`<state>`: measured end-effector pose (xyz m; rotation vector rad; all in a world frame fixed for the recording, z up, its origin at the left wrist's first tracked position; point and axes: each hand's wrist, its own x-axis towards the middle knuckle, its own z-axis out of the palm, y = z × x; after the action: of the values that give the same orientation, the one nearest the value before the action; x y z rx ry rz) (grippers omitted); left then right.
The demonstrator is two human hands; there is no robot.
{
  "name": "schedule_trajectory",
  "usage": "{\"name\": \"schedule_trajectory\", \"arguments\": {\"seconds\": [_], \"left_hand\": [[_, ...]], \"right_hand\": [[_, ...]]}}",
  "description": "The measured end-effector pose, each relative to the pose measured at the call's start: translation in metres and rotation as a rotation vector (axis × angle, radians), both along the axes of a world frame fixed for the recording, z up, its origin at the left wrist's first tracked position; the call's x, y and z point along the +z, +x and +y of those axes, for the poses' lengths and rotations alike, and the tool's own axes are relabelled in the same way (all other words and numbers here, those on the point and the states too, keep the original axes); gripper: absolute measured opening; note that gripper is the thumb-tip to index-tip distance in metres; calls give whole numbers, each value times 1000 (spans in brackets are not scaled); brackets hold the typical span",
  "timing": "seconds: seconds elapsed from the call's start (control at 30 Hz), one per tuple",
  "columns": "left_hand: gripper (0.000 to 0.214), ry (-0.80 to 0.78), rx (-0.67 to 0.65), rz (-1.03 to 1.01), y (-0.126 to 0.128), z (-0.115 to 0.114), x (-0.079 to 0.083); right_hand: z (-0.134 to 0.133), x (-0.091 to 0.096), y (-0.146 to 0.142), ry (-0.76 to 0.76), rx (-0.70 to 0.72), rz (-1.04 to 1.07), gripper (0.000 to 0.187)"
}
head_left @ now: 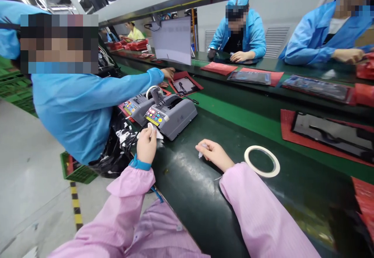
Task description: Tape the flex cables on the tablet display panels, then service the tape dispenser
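My left hand (146, 145), wearing a blue wristband (140, 163), is closed in a pinch at the front of a grey tape dispenser (179, 118). A small strip of white tape (150, 127) shows at its fingertips. Over the dark green bench, my right hand (215, 154) pinches a small, pale, translucent piece (202, 151) whose kind I cannot make out. Beside the right forearm lies a roll of cream tape (262, 161), flat on the bench. A second dispenser (134, 108) stands just behind the first, partly hidden.
A co-worker in a blue jacket (73, 110) sits close on my left, one arm stretched over the dispensers toward a panel on a red sheet (187, 83). White scraps (124, 135) cling near the bench edge. More panels on red sheets (288, 127) line the right side.
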<state>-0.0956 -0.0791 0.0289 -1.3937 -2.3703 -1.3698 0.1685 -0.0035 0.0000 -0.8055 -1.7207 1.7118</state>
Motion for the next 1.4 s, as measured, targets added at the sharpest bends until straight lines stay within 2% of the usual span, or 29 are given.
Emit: {"name": "schedule_trajectory", "arguments": {"seconds": [0.3,0.6,0.77,0.93,1.1,1.23,1.4], "left_hand": [[28,-120,106,324,5,1,3],[35,-150,-46,482,13,-13,-3],[35,-204,4,528,10,-18,3],[36,-220,83,525,6,-10,12],[39,-178,122,460,8,0,10],[37,-119,23,374,11,-3,4],[37,-21,-168,197,16,-8,-2]], "right_hand": [[-1,0,0,-7,0,2,57],[-2,0,-1,-17,-2,2,58],[-3,1,1,-16,-6,-20,59],[-4,2,2,-11,-5,-29,60],[-4,2,2,-1,-16,-37,59],[-4,2,0,-3,-19,-44,61],[-4,0,-1,-12,-30,-63,63]]}}
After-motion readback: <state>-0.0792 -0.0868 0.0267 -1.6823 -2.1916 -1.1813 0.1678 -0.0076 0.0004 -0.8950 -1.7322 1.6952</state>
